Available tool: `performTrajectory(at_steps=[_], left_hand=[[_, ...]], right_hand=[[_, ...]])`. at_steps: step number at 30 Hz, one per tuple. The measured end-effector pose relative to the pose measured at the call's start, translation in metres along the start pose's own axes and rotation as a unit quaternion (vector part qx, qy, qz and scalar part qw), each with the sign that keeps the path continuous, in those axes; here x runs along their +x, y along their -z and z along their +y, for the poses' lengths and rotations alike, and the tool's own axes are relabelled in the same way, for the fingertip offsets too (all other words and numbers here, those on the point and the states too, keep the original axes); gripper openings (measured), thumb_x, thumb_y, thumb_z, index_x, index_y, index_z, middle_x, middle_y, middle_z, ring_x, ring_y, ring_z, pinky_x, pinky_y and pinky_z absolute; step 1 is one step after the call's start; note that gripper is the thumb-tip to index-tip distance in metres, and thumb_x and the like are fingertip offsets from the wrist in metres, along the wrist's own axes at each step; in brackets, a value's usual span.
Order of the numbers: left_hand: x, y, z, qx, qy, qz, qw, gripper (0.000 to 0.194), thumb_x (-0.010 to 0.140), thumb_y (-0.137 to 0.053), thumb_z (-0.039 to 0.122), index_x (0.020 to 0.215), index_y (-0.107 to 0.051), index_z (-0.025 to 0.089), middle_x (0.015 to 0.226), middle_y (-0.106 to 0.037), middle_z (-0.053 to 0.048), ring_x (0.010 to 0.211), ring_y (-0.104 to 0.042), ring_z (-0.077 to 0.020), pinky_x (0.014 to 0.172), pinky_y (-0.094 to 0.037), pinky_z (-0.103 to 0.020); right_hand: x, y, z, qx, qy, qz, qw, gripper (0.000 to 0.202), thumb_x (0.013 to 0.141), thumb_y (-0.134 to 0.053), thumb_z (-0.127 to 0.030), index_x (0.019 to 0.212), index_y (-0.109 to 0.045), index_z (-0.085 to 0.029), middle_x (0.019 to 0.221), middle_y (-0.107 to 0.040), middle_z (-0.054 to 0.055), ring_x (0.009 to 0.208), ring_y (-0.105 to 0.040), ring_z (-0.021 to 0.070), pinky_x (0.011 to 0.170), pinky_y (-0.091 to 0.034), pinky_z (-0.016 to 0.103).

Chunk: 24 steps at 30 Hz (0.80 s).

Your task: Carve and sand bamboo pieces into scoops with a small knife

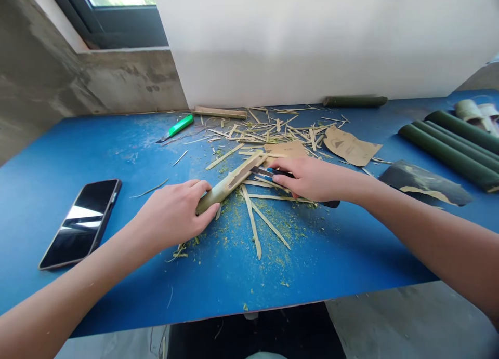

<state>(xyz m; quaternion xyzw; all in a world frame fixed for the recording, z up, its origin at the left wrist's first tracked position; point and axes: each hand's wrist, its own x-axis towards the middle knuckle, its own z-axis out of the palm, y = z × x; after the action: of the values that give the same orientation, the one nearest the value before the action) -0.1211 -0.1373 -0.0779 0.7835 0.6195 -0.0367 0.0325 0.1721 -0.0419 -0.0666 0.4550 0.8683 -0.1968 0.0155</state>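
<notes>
A pale, peeled bamboo piece (221, 189) with a long opening cut along its far part slants away from me over the blue table. My left hand (183, 209) is closed round its near end. In my right hand (306, 178) is a utility knife (264, 173) with a dark and blue handle, the fingers wrapped round it. Its blade reaches the cut edge of the bamboo; whether it bites in, I cannot tell. Split bamboo strips (251, 221) and greenish shavings lie under and around both hands. A piece of brown sandpaper (286, 149) lies just beyond the bamboo.
A phone (80, 224) lies at the left, with a green utility knife (177, 128) farther back. More slivers (273, 133) spread towards the white board (312, 42). Green bamboo lengths (452, 151) and a curved dark bamboo piece (424, 182) sit at the right.
</notes>
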Motion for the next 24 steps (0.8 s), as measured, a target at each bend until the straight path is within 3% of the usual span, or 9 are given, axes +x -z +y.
performTrajectory(at_steps=[2, 7, 14, 19, 24], left_hand=[[-0.002, 0.0, 0.002, -0.042, 0.018, -0.005, 0.999, 0.046, 0.1, -0.045, 0.057, 0.123, -0.064, 0.022, 0.096, -0.077, -0.007, 0.075, -0.07, -0.0284, 0.062, -0.041, -0.035], [-0.008, 0.0, 0.011, -0.114, 0.038, -0.02, 0.993, 0.039, 0.1, -0.047, 0.057, 0.12, -0.051, 0.024, 0.081, -0.074, -0.002, 0.066, -0.067, -0.0257, 0.058, -0.037, -0.032], [-0.017, -0.003, 0.016, -0.09, 0.041, 0.002, 0.995, 0.029, 0.098, -0.045, 0.054, 0.092, -0.04, 0.026, 0.064, -0.061, 0.002, 0.055, -0.06, -0.0242, 0.055, -0.033, -0.032], [-0.028, -0.006, 0.021, -0.129, -0.011, 0.012, 0.991, 0.023, 0.098, -0.047, 0.047, 0.09, -0.043, 0.026, 0.068, -0.062, 0.002, 0.052, -0.057, -0.0207, 0.055, -0.035, -0.031], [-0.031, -0.011, 0.026, -0.125, -0.02, 0.032, 0.991, 0.021, 0.1, -0.044, 0.043, 0.088, -0.043, 0.026, 0.069, -0.061, 0.002, 0.052, -0.057, -0.0199, 0.054, -0.036, -0.031]], right_hand=[[-0.004, -0.001, 0.002, -0.004, -0.015, 0.012, 1.0, 0.047, 0.106, -0.044, -0.05, 0.14, -0.066, -0.025, 0.103, -0.08, 0.008, 0.085, -0.073, 0.025, 0.081, -0.05, 0.037], [-0.011, -0.016, -0.014, -0.046, 0.06, 0.071, 0.995, 0.048, 0.109, -0.043, -0.046, 0.148, -0.062, -0.026, 0.138, -0.073, 0.012, 0.115, -0.07, 0.0294, 0.096, -0.05, 0.039], [-0.012, -0.03, -0.042, -0.098, 0.097, 0.063, 0.988, 0.051, 0.113, -0.032, -0.049, 0.137, -0.068, -0.023, 0.123, -0.078, 0.012, 0.107, -0.072, 0.0282, 0.089, -0.048, 0.038], [-0.011, -0.031, -0.041, -0.093, 0.104, 0.049, 0.989, 0.053, 0.113, -0.029, -0.05, 0.133, -0.071, -0.023, 0.123, -0.079, 0.011, 0.108, -0.073, 0.03, 0.085, -0.047, 0.039], [-0.019, -0.024, -0.037, -0.091, 0.12, 0.034, 0.988, 0.052, 0.112, -0.032, -0.051, 0.133, -0.072, -0.024, 0.116, -0.08, 0.011, 0.098, -0.073, 0.0285, 0.079, -0.045, 0.038]])
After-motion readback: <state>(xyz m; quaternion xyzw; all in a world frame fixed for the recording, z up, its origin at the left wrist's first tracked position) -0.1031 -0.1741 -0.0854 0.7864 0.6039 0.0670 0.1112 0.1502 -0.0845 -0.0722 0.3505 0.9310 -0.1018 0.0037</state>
